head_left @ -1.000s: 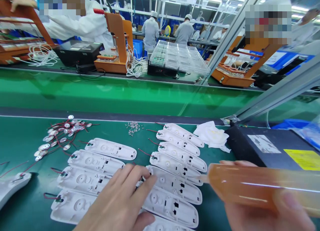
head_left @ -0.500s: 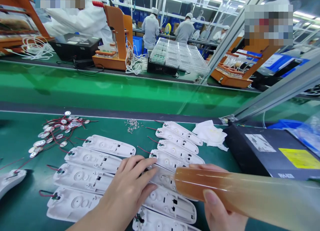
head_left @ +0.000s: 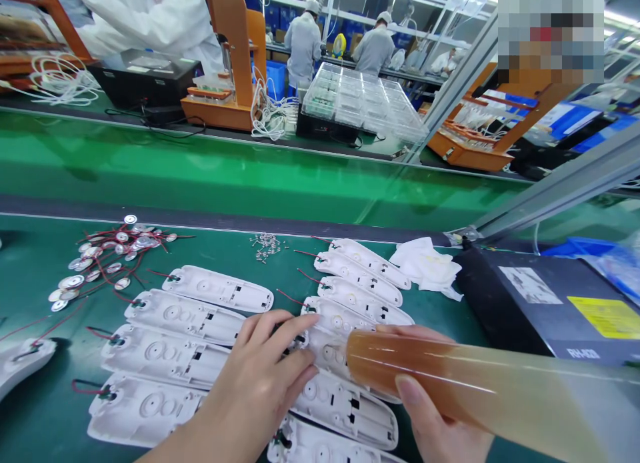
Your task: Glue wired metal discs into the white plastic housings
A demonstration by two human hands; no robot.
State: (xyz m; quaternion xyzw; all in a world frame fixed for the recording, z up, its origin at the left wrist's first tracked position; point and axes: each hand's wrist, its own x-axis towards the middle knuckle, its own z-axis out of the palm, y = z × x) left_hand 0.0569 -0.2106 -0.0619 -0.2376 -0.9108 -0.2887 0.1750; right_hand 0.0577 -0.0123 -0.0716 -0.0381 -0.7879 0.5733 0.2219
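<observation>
Several white plastic shells lie in two columns on the green bench, many with red wires at their left ends. My left hand (head_left: 270,366) has its fingers bent over the wire end of a white plastic shell (head_left: 327,353) in the right column; the fingertips' exact contact is partly hidden. A thick translucent tube (head_left: 480,383), amber toward its left end, slants in from the right. My right hand (head_left: 435,416) is closed around it, thumb on the near side and fingers behind. The tube's end is over the same shell and covers part of it.
Wired metal discs (head_left: 120,249) are heaped at the back left, with small screws (head_left: 267,246) nearby. A crumpled white cloth (head_left: 425,266) lies beside a black box (head_left: 540,303). Beyond the green partition (head_left: 200,169) stand orange fixtures (head_left: 235,63) and people in white.
The view has shifted slightly. The tube's end and my right thumb have moved a little left relative to the shells; my left hand stays at the same shell.
</observation>
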